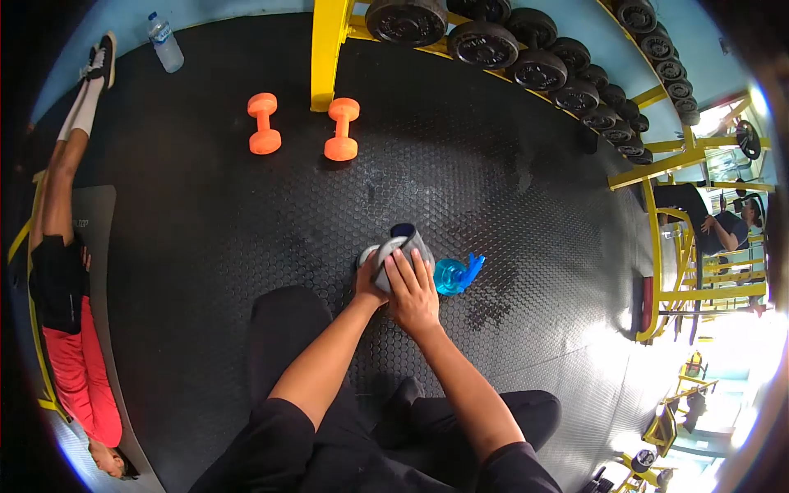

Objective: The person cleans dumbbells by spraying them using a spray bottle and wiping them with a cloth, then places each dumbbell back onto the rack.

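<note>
Both my hands meet in front of me on a grey, curved, band-like piece [419, 243] with a dark blue inner side. My right hand [413, 300] lies over its near face, fingers pressed along it. On its left side is my left hand [369, 286], whose fingers are mostly hidden behind it; I cannot tell exactly what the piece is. A light grey rounded part [366, 255] shows at its left edge. Just right of my right hand is a translucent blue bottle [449, 278] with a bright blue cap and loop, on the black floor.
Two orange dumbbells [264, 125] [342, 130] stand ahead on the textured rubber floor [205, 222]. A yellow rack [329, 57] holds several black dumbbells [485, 45]. A water bottle [167, 45] is far left. One person [78, 353] lies on a mat at left; another person [723, 226] sits at right.
</note>
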`<action>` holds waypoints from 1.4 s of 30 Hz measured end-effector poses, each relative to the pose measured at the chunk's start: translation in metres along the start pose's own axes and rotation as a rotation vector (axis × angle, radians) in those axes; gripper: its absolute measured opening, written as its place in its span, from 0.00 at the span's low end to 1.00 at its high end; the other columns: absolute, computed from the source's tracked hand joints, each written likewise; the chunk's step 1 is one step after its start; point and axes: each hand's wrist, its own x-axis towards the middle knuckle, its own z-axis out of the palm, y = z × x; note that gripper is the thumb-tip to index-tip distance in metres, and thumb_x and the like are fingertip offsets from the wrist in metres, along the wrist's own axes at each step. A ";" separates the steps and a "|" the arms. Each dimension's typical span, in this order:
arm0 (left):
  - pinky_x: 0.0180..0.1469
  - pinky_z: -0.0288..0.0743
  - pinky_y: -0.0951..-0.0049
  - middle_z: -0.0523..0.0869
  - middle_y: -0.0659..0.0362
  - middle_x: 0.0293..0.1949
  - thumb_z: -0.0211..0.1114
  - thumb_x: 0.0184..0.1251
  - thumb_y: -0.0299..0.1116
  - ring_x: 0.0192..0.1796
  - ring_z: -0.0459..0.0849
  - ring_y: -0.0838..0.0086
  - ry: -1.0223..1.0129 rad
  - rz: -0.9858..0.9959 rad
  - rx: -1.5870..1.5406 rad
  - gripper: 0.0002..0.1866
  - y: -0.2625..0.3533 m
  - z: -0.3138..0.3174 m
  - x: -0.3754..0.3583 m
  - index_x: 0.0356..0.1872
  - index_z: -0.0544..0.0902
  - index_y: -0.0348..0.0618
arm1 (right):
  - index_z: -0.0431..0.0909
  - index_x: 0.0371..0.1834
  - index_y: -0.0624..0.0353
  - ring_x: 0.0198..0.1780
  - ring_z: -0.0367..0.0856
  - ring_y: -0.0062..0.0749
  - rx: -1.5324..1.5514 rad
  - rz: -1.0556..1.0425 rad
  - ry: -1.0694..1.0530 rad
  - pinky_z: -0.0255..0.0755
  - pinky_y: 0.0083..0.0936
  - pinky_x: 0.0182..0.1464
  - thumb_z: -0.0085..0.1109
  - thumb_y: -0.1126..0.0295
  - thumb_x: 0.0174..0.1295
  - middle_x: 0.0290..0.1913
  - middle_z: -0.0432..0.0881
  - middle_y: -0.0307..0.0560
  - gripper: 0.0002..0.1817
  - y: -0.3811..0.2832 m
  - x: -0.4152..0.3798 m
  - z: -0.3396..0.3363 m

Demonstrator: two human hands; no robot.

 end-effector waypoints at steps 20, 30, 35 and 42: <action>0.53 0.78 0.61 0.85 0.39 0.47 0.63 0.70 0.42 0.51 0.86 0.56 0.015 -0.021 -0.101 0.28 0.109 -0.044 -0.054 0.61 0.70 0.29 | 0.69 0.66 0.65 0.53 0.80 0.35 1.142 0.946 0.509 0.71 0.29 0.58 0.50 0.68 0.73 0.54 0.81 0.49 0.21 -0.005 -0.049 -0.116; 0.54 0.78 0.53 0.83 0.38 0.51 0.71 0.56 0.36 0.53 0.84 0.45 0.136 0.502 -0.368 0.39 0.092 0.011 -0.100 0.66 0.62 0.34 | 0.61 0.76 0.54 0.78 0.47 0.56 -0.007 0.389 0.254 0.43 0.65 0.75 0.63 0.62 0.40 0.77 0.57 0.45 0.51 -0.064 0.013 -0.103; 0.54 0.78 0.52 0.84 0.36 0.48 0.67 0.58 0.33 0.52 0.83 0.41 0.031 0.313 0.074 0.34 0.149 -0.027 -0.134 0.64 0.64 0.33 | 0.75 0.58 0.65 0.56 0.78 0.41 1.059 0.633 0.610 0.69 0.35 0.62 0.46 0.60 0.74 0.54 0.80 0.57 0.21 -0.021 0.031 -0.114; 0.44 0.81 0.64 0.86 0.53 0.36 0.66 0.57 0.25 0.39 0.88 0.65 0.012 0.374 -0.214 0.21 0.139 -0.034 -0.137 0.53 0.75 0.32 | 0.75 0.57 0.72 0.54 0.81 0.39 1.779 1.052 0.353 0.73 0.34 0.59 0.45 0.42 0.73 0.52 0.82 0.57 0.36 -0.005 0.026 -0.105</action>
